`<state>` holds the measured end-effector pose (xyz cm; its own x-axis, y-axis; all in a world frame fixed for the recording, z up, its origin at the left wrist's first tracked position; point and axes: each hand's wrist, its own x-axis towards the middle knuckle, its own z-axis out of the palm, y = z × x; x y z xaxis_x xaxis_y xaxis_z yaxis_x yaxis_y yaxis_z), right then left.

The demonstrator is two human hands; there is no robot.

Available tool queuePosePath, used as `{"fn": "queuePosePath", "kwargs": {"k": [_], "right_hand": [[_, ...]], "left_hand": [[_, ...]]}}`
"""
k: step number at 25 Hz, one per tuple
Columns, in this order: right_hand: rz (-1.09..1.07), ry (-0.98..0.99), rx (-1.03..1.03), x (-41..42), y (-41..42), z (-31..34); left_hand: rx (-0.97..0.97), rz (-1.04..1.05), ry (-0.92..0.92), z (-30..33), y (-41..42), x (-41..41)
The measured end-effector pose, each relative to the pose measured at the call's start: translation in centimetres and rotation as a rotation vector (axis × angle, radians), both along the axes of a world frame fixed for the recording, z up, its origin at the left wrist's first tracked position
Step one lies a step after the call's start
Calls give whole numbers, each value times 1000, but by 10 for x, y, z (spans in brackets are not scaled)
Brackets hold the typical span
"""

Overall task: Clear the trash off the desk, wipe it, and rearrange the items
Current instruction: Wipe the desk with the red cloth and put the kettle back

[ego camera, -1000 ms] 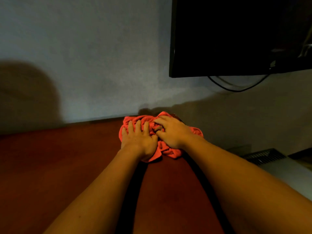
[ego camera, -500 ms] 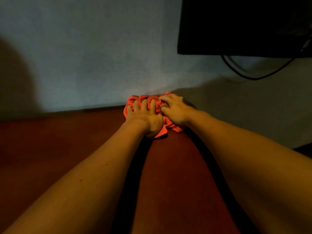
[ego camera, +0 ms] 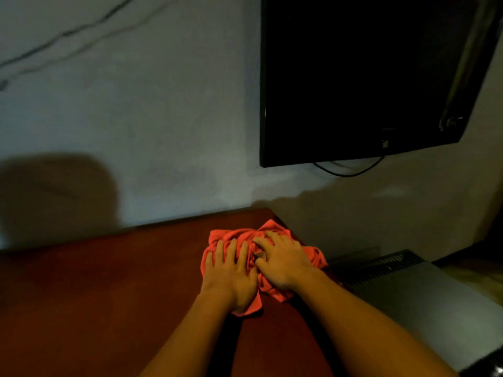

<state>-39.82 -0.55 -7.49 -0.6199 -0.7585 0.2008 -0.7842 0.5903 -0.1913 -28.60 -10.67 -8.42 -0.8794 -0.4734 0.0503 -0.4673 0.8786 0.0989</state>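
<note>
- Two hands work one cloth: the left hand lies flat with its fingers straight and spread, pressing down, while the right hand lies beside it, thumb tucked into a fold, fingers pressing the bunched fabric.
- Under both palms sits the crumpled coral-red soft cloth, gathered into loose ridges, at the far right corner of the desk close to the wall.
- To wipe well from here, I would judge it best to keep the palms flat and the weight even, sweep in overlapping strokes toward the near edge, and spread the wad wider so more fabric meets the surface; bunched as it is, it covers little.
- Care at the right edge matters, since the cloth's hem hangs just past it and could slip off.
- Below lies the dark reddish-brown smooth wooden desk, flat and faintly glossy, with a straight back edge against the pale matte wall.
- Above right hangs a black flat glossy screen, a thin dark cable looping beneath it.
- Right of the desk stands a grey box-shaped metal unit with a slotted vent.
</note>
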Motion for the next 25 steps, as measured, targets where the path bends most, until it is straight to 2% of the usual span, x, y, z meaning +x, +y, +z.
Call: {"fn": "queuePosePath", "kwargs": {"k": [13,25], "right_hand": [[62,-21,24,185,144,4],[113,23,53,251,249,-5]], "left_hand": [[-10,-4,-2,1,134,191],[23,-4,-12,1,229,255]]}}
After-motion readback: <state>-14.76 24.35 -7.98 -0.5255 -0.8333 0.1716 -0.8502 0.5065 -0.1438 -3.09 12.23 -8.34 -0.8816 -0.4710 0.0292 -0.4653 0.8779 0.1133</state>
